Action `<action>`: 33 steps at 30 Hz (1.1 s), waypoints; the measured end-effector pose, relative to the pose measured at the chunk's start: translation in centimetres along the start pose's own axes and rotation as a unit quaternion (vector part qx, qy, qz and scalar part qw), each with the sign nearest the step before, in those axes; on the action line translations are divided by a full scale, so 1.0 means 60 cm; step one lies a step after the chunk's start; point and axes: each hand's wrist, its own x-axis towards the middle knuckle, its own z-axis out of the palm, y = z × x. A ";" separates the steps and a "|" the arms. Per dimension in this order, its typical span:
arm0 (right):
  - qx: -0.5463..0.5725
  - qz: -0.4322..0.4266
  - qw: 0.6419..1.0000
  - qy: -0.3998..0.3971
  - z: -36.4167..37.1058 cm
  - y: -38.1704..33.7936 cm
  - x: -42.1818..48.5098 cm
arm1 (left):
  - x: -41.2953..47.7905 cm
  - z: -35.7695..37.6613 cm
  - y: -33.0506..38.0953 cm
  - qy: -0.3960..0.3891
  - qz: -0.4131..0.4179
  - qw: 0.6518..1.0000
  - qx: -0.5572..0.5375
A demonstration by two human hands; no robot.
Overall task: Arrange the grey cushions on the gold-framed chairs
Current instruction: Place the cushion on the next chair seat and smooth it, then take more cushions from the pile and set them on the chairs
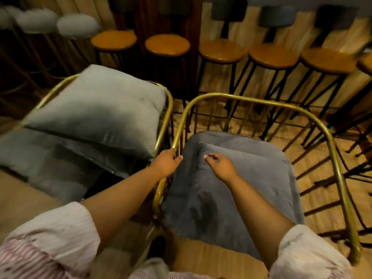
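Head view, looking down over two gold-framed chairs set side by side, their frames nearly touching.

Left hand (166, 163): clenched around the left rail of the near chair (340, 166), fingers wrapped over the gold tube where it runs alongside the neighbouring chair (168, 109).

Right hand (220, 166): released, fingers loosely spread, palm down over the grey seat cushion (231, 190). Whether the fingertips touch the fabric cannot be told from this angle.

That cushion lies flat inside the near chair, filling the seat between the rails; a raised fold runs across its upper half. Its front edge stops short of the seat's front, leaving a bare tan strip.

Left chair: a lighter grey cushion (100, 109) sits tilted on top, its far corner overhanging the gold back rail. Beneath and in front of it lies a darker grey cushion (50, 160), flatter, extending toward the left edge of view.

Behind: a row of round wooden stools (221, 51) on black legs along a wood-panelled wall. Floor is wood. Striped rolled-up sleeves (52, 238) on both forearms. Picture is soft with motion blur.
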 end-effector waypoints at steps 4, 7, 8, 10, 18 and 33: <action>0.035 -0.033 0.999 -0.018 0.058 -0.088 0.039 | 0.005 -0.098 -0.059 0.048 -0.018 0.998 -0.034; 0.042 -0.050 0.997 -0.032 0.102 -0.159 0.081 | 0.031 -0.188 -0.101 0.077 -0.021 0.997 -0.009; 0.048 -0.054 0.997 -0.033 0.117 -0.184 0.098 | 0.046 -0.222 -0.114 0.085 -0.022 0.996 -0.002; 0.064 -0.059 0.996 -0.029 0.150 -0.233 0.140 | 0.082 -0.292 -0.144 0.103 -0.021 0.994 -0.003; 0.175 0.057 0.983 0.016 0.280 -0.349 0.350 | 0.266 -0.528 -0.267 0.180 -0.051 0.982 0.000; 0.266 0.194 0.944 0.007 0.349 -0.314 0.480 | 0.436 -0.585 -0.396 0.160 -0.143 0.951 -0.223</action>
